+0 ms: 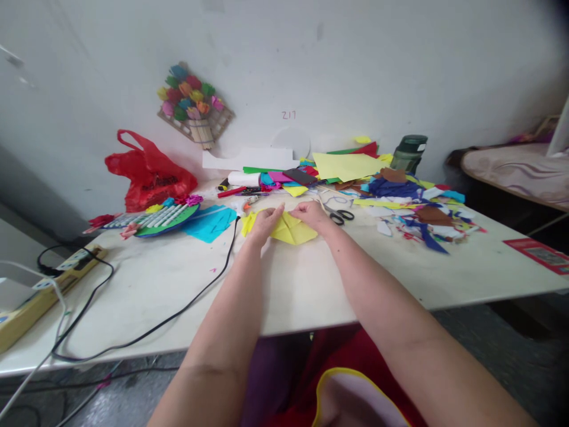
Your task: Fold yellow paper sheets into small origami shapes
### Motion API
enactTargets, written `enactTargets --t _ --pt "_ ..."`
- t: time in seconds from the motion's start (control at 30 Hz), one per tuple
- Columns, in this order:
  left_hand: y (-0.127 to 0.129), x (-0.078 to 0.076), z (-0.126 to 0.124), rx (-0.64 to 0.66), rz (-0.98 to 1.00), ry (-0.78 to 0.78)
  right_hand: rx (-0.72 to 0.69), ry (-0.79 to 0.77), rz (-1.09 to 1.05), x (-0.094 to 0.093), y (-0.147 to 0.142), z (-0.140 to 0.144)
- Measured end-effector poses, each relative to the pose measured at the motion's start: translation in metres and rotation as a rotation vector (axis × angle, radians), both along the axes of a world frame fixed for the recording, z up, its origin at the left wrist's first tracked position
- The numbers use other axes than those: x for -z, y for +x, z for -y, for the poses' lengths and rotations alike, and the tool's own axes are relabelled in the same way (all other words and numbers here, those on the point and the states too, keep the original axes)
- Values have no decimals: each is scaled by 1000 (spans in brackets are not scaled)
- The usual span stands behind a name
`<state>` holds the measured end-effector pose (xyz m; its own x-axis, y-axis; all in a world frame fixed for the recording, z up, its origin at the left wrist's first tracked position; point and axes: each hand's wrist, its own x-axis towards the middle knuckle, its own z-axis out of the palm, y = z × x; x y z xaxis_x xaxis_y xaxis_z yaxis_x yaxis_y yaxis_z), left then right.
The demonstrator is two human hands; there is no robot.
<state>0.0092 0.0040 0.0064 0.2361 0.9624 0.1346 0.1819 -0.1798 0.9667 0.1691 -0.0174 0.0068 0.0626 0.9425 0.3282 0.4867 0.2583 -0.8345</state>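
Note:
Yellow paper with crease lines lies on the white table between my two hands. My left hand is closed on its left part, thumb raised toward the middle. With its fingertips pinched together, my right hand grips the paper's upper edge. Part of the sheet is hidden under the hands. Just right of my right hand rest black-handled scissors. Left of my left hand is a glue gun, its black cord running toward the front left.
Blue paper and a round craft with rolled tubes and flowers lie left, by a red plastic bag. Paper scraps cover the right, near a dark green bottle. A power strip sits at the left edge.

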Motion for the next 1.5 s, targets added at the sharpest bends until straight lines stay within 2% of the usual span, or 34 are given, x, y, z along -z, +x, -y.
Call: enactTargets --t 0.13,0.37,0.63,0.9,1.27,1.4,1.5 --pt "-3 5 -4 75 8 -18 5 31 13 -1 -2 2" --pt "-6 6 -6 192 146 -96 -39 7 -69 -3 -5 5" --pt "-5 6 -5 222 214 -85 -111 -162 -249 -1 -4 7" --pt "-6 7 -7 244 230 -81 -105 -141 -295 2 -8 6" --pt "-4 9 -12 102 190 28 -122 -165 -307 1 -6 6" --pt "-6 12 -17 81 182 23 -111 -203 -394 3 -2 4" --pt "-8 13 -18 84 180 19 -159 -236 -525 4 0 2"
